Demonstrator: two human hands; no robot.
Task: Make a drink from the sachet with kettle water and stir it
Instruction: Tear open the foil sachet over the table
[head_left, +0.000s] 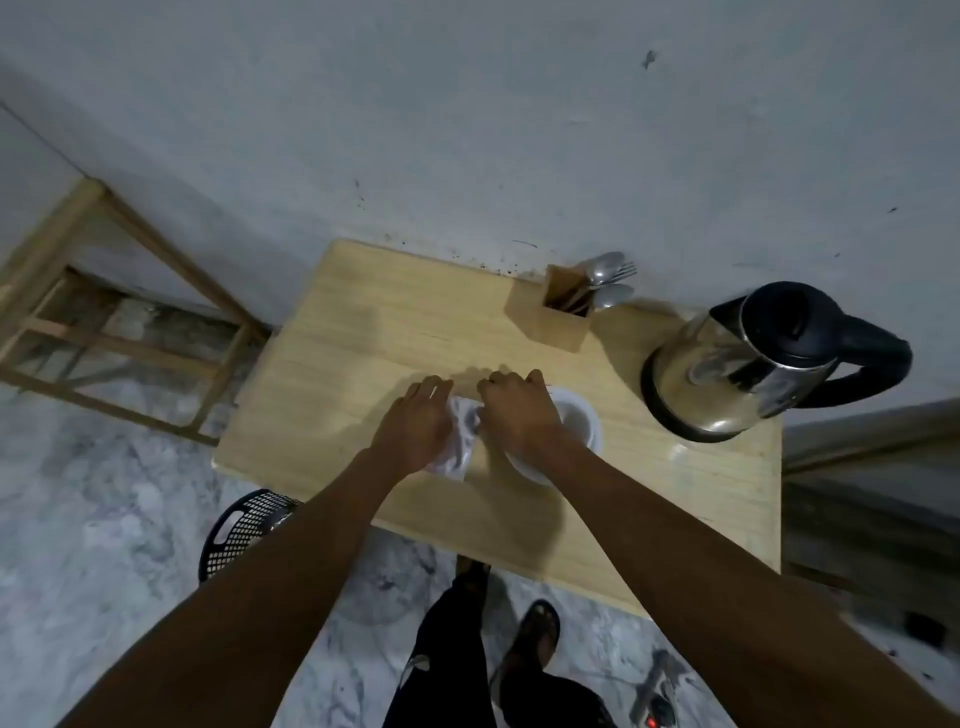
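A white crinkled sachet is held above the wooden table, pinched between both hands. My left hand grips its left side and my right hand grips its upper right edge. Just right of the sachet, partly under my right hand, stands a white cup; its inside looks pale. A steel kettle with a black lid and handle sits on its base at the table's right end. Spoons and a fork stick out of a wooden holder at the back.
The table stands against a grey wall. A wooden rack is on the floor to the left. A black perforated basket sits under the table's near left corner. My legs and sandals are on the marble floor below.
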